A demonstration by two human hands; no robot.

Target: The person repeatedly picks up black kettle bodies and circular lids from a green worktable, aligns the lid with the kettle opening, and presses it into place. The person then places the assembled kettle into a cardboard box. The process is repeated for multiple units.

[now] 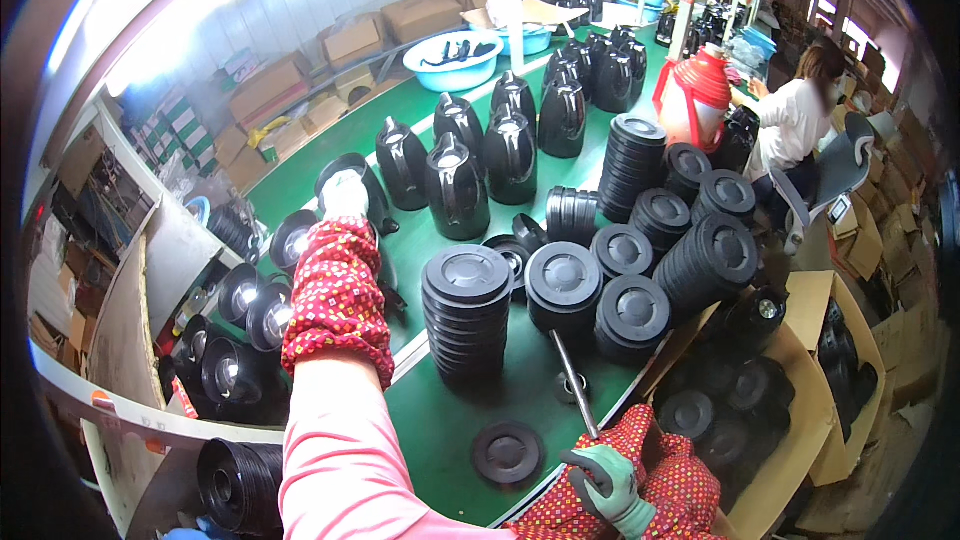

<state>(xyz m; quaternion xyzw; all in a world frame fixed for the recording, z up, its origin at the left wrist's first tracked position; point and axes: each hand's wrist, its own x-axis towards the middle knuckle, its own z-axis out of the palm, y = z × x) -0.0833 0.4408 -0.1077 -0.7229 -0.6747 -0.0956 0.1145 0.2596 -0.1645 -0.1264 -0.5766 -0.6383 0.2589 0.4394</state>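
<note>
My left hand [345, 194], in a white glove with a red patterned sleeve cover, reaches out and rests on a black kettle body [352, 178] lying on its side on the green bench [440, 420]. Whether the fingers grip it I cannot tell for sure. My right hand [607, 482], in a green glove, is closed around a metal rod tool [574, 380] whose tip points down at the bench beside a stack of black round base discs [467, 310]. One single black disc [507, 452] lies flat near the front edge.
Several upright black kettle bodies [458, 188] stand in rows further back. More disc stacks [700, 260] lean at right above a cardboard box [800, 410] of black parts. A blue basin [452, 60], a red jug [695, 95] and a seated person [795, 125] lie beyond.
</note>
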